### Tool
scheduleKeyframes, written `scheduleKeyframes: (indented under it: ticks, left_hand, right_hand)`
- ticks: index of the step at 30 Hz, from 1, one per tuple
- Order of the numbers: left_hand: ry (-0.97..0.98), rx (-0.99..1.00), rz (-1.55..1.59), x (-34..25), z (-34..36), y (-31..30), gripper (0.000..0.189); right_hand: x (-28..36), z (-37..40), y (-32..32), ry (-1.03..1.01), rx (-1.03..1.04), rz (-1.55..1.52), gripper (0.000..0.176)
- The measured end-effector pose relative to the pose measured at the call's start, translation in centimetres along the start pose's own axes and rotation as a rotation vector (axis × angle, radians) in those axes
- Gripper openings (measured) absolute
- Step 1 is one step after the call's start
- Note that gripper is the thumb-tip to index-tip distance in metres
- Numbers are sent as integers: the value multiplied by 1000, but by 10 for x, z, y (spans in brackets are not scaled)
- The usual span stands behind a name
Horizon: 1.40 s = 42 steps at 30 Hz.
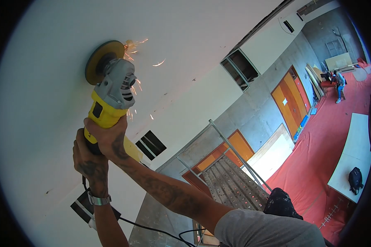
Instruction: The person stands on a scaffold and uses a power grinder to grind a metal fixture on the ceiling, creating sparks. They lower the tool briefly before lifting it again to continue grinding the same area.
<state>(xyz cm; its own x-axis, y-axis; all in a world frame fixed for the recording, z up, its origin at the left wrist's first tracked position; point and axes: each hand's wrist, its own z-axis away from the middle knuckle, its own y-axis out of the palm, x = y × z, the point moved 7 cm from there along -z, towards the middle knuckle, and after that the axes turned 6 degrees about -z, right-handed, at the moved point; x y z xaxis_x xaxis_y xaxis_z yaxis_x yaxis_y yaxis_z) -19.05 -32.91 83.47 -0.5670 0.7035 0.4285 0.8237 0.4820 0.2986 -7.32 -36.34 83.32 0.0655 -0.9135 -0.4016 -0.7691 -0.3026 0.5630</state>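
Observation:
A yellow and grey angle grinder [111, 94] is held up against the white ceiling [49, 61]. Its round disc [95, 66] meets the ceiling surface, and orange sparks [132, 47] spray from the disc's edge. My right hand [111, 140] is wrapped round the yellow body just behind the grey head. Behind and below it, my left hand [88, 158], with a metal watch [99, 200] on the wrist, grips the rear of the body. A black cord [148, 227] trails down from the tool.
Below me is a perforated metal scaffold platform [231, 181] with a metal rail [239, 156]. Red sheeting [284, 164] covers the floor. A white table [350, 152] carries a black bag [355, 180]. A person [340, 86] sits far off. Openings [240, 69] cut the ceiling.

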Motion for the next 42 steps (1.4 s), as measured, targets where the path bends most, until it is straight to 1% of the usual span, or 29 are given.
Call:
scheduleKeyframes:
  ticks: [7, 17, 22, 26, 28, 31, 35, 42]
  left_hand:
    - [12, -9, 13, 0, -1, 1, 65]
    - [13, -19, 37, 0, 2, 6, 60]
    - [1, -13, 60, -1, 5, 7, 62]
    - [-2, -33, 45, -2, 6, 6, 64]
    - [-6, -7, 51, -2, 5, 6, 64]
    - [14, -12, 54, -1, 4, 7, 65]
    - [36, -14, 43, -5, 2, 5, 66]
    - [5, 20, 29, 0, 4, 13, 67]
  right_hand:
    - [2, 0, 0, -31, -31, 13, 51]
    - [-2, -2, -3, -57, -15, -7, 50]
    - [-2, -1, -7, -27, -17, 19, 54]
    - [-5, 0, -8, -41, -29, 33, 55]
    - [-1, 0, -7, -30, -36, 55, 56]
    - [-3, -2, -6, -19, -9, 36, 55]
    - [2, 0, -7, -13, -29, 22, 53]
    - [-5, -2, -12, 0, -54, 39, 52]
